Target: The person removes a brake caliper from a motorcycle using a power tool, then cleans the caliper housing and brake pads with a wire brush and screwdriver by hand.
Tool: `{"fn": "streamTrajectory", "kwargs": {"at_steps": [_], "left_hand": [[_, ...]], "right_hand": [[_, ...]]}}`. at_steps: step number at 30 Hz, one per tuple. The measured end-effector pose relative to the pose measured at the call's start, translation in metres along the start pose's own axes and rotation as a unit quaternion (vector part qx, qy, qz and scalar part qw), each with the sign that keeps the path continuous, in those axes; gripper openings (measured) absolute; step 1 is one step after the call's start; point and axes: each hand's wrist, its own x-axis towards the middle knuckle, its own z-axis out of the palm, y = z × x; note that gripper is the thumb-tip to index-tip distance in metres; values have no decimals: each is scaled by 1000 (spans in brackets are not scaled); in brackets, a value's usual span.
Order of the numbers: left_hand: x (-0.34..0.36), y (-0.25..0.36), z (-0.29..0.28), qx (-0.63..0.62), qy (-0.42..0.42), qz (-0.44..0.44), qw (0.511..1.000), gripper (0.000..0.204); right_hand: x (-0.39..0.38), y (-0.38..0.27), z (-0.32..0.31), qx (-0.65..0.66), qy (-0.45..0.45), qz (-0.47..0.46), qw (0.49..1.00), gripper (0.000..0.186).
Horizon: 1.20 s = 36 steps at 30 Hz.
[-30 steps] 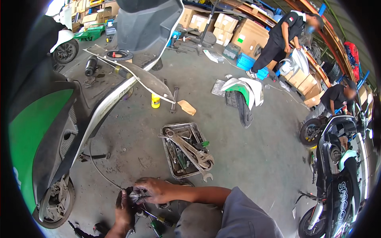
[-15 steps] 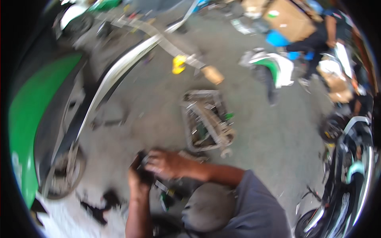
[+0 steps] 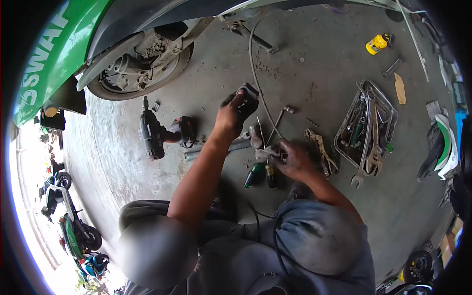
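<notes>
My left hand [image 3: 231, 114] is closed round a small black part [image 3: 250, 92], held above the floor in front of the scooter's wheel. Lower and to the right, my right hand [image 3: 294, 160] has its fingers pinched at a light grey metal part [image 3: 266, 153]. A thin grey cable [image 3: 260, 88] curves down from the scooter to beside that hand. Just left of my right hand lie a green-handled screwdriver [image 3: 254, 175], a yellow-and-black screwdriver [image 3: 270, 176] and a hammer [image 3: 255, 136]. To its right are locking pliers [image 3: 319, 148].
A scooter wheel [image 3: 183, 61] stands at the upper left. Nearer lies a cordless impact driver [image 3: 152, 130], beside a metal tube [image 3: 194, 155]. On the right are a metal tray [image 3: 340, 147] of spanners and a yellow bottle [image 3: 377, 44]. Parked motorbikes [image 3: 73, 241] line the left edge.
The view has swung left, bringing the wheel and impact driver in. My hands were together at the black part; my right hand has let go and moved to the tools on the floor.
</notes>
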Motion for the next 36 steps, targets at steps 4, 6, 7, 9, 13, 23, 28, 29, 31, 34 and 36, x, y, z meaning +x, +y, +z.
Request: {"fn": "streamTrajectory", "kwargs": {"at_steps": [4,6,7,9,13,23,28,29,31,34,36], "left_hand": [[-5,-21,11,-56,-30,-62,996,41],[-8,-24,8,-3,-75,-95,993,44],[-10,-28,9,49,-99,-109,988,45],[-13,-32,12,151,-143,-133,969,47],[-35,-35,64,193,-158,-157,956,39],[-50,-102,80,352,-109,63,928,40],[-51,-105,80,402,-149,153,890,44],[-50,-106,86,367,-142,145,908,45],[-48,-107,92,321,-169,123,924,48],[-49,-106,94,295,-203,101,928,51],[-55,-108,96,288,-137,109,941,50]], "right_hand": [[5,30,-2,64,38,-4,997,46],[4,33,-19,91,45,46,994,46],[0,37,-28,104,47,76,991,46],[-1,51,-43,231,68,102,965,47],[-8,54,-58,350,75,107,928,47],[-25,105,-51,447,114,136,877,33],[-32,98,-51,665,210,168,696,33],[-30,90,-49,700,205,177,661,33],[-25,82,-43,736,180,125,640,30],[-21,64,-43,751,155,90,636,28],[-14,53,-39,724,183,77,661,28]]}}
